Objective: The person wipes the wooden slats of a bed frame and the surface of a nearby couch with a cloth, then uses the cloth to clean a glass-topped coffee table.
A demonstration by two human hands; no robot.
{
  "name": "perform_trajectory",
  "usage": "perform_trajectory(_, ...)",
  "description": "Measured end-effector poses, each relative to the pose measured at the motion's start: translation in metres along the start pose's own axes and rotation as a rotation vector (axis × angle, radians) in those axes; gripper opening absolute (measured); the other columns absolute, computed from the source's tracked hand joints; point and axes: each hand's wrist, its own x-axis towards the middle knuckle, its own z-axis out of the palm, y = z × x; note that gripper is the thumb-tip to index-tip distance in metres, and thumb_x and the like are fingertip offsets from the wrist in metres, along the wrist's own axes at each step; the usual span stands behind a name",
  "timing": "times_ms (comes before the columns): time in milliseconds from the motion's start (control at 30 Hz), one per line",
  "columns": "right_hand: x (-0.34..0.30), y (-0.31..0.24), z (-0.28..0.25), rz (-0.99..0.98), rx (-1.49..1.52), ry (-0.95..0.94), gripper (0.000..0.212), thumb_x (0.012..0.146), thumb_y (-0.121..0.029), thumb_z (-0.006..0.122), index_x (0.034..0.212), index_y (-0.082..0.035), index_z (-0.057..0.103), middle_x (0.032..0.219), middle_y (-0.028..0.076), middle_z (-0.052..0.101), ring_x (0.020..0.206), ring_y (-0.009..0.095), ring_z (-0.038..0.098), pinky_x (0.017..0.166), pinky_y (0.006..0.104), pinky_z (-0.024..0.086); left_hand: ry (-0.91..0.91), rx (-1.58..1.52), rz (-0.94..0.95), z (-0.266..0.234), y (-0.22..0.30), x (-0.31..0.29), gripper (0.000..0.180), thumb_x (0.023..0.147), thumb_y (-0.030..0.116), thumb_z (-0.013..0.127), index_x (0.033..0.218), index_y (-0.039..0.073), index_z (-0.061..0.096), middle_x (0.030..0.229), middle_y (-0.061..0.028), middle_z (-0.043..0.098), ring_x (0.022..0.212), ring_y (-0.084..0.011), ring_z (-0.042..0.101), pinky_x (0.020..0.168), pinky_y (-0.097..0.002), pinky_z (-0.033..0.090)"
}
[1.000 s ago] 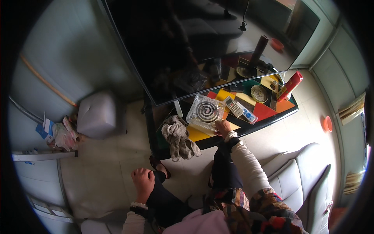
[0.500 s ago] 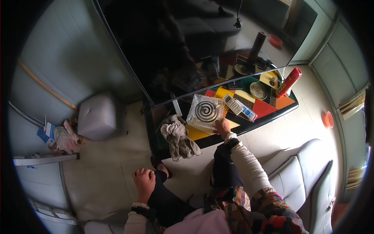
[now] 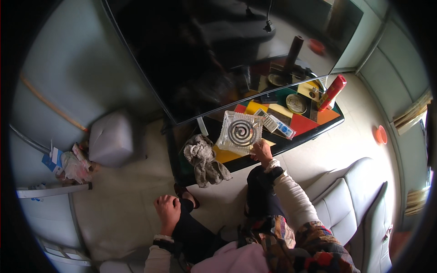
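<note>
My right hand (image 3: 261, 152) is closed on the near right corner of a square clear glass ashtray (image 3: 221, 142). A dark spiral mosquito coil (image 3: 241, 133) lies on it. The ashtray is over the table's near side; whether it touches the tabletop I cannot tell. Its right edge partly covers a light grey remote control (image 3: 268, 120), beside a white remote with blue buttons (image 3: 285, 130). Left of the ashtray, a crumpled grey cloth (image 3: 202, 157) hangs over the table edge. My left hand (image 3: 167, 210) is held above my left knee, its fingers curled in with nothing seen in them.
A large dark television (image 3: 205, 54) stands over the colourful patterned table (image 3: 304, 123). A round tin (image 3: 296, 103) and a red bottle (image 3: 332, 93) are at its right end. A grey stool (image 3: 110, 139) stands left, a grey sofa (image 3: 334, 204) right, an orange bowl (image 3: 381, 135) beyond.
The view has shifted slightly. Against the table, the ashtray with the coil has moved a little right, covering more of the grey remote, with my right hand on it. My left hand stays put.
</note>
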Motion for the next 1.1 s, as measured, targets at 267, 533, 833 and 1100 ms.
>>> perform_trajectory(267, -0.060, 0.004, -0.088, -0.026, 0.099, 0.068, 0.026, 0.102, -0.022, 0.050, 0.107, 0.003, 0.046, 0.082, 0.016, 0.065, 0.054, 0.021, 0.064, 0.043, 0.0314, 0.051, -0.023, 0.011, 0.018, 0.010, 0.009, 0.011, 0.013, 0.089, 0.021, 0.069, 0.083, 0.009, 0.070, 0.092, -0.0061, 0.069, 0.100, -0.0294, 0.060, 0.104, -0.0452, 0.041)
perform_trajectory(533, -0.185, 0.008, -0.196, 0.037, 0.044, 0.361, 0.027, 0.100, -0.020, 0.049, 0.108, 0.005, 0.049, 0.085, 0.016, 0.065, 0.059, 0.021, 0.067, 0.046, 0.0326, 0.053, -0.051, -0.062, 0.088, 0.024, 0.004, 0.015, 0.010, 0.088, 0.017, 0.070, 0.085, 0.007, 0.070, 0.094, -0.0119, 0.065, 0.100, -0.0362, 0.059, 0.095, -0.0488, 0.046)
perform_trajectory(833, -0.332, 0.107, -0.295, 0.078, 0.300, 0.799, 0.025, 0.102, -0.029, 0.055, 0.110, -0.006, 0.049, 0.085, 0.008, 0.056, 0.061, 0.019, 0.059, 0.047, 0.0301, 0.049, -0.128, -0.073, 0.090, 0.029, 0.006, 0.012, 0.013, 0.092, 0.019, 0.066, 0.087, 0.006, 0.069, 0.097, -0.0095, 0.068, 0.104, -0.0335, 0.059, 0.107, -0.0483, 0.039)
perform_trajectory(1100, -0.403, 0.194, -0.334, 0.222, 0.278, 1.166, 0.024, 0.100, -0.028, 0.053, 0.105, -0.005, 0.050, 0.092, 0.012, 0.054, 0.059, 0.027, 0.063, 0.044, 0.0347, 0.051, -0.114, 0.031, 0.091, 0.022, 0.010, 0.010, 0.014, 0.091, 0.023, 0.067, 0.087, 0.010, 0.070, 0.100, -0.0072, 0.069, 0.106, -0.0313, 0.059, 0.105, -0.0488, 0.039)
